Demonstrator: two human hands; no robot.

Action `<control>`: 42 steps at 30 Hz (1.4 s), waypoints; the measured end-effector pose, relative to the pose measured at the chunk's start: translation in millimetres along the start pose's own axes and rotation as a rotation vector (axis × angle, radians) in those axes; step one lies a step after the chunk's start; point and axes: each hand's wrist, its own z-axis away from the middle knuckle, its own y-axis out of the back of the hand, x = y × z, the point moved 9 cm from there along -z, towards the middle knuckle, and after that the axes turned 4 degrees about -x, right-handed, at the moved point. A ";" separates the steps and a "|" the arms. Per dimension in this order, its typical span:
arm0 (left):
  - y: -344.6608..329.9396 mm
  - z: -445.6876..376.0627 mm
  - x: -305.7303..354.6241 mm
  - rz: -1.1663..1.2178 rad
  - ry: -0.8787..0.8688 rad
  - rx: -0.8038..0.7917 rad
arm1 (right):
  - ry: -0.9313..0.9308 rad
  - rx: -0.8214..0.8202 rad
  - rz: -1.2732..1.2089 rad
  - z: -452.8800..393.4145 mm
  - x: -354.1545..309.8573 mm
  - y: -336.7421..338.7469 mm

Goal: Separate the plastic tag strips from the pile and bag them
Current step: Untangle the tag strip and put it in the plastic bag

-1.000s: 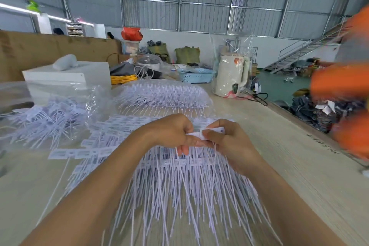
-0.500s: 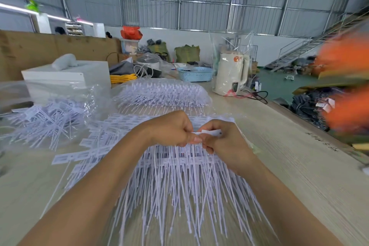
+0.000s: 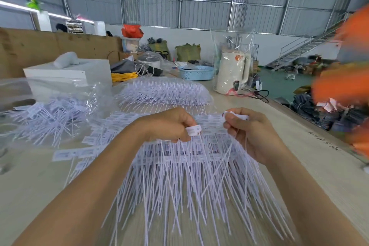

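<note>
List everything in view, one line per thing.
tag pile: one, white, table centre, under the hands
bagged tags: one clear bag, left
second bag: one, clear, behind the pile
kettle: one, cream, in clear wrap, far right of table
basket: one, blue, far end
white box: one, left rear
yellow cable: one coil, beside the box
table: one, pale wood
left hand: pinches a tag
right hand: pinches a tag
</note>
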 end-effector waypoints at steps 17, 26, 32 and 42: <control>5.1 2.3 0.3 -0.033 0.010 0.083 | 0.024 -0.071 0.358 4.0 21.2 -47.2; 3.0 9.7 -6.1 -0.040 0.031 -0.027 | 0.014 -0.090 0.373 3.2 24.6 -51.5; -2.6 16.8 -19.7 -0.041 0.066 0.065 | -0.009 -0.122 0.566 5.8 26.9 -62.7; -8.3 28.6 -23.6 0.269 0.041 -0.035 | 0.150 -0.149 0.708 13.0 10.2 -79.4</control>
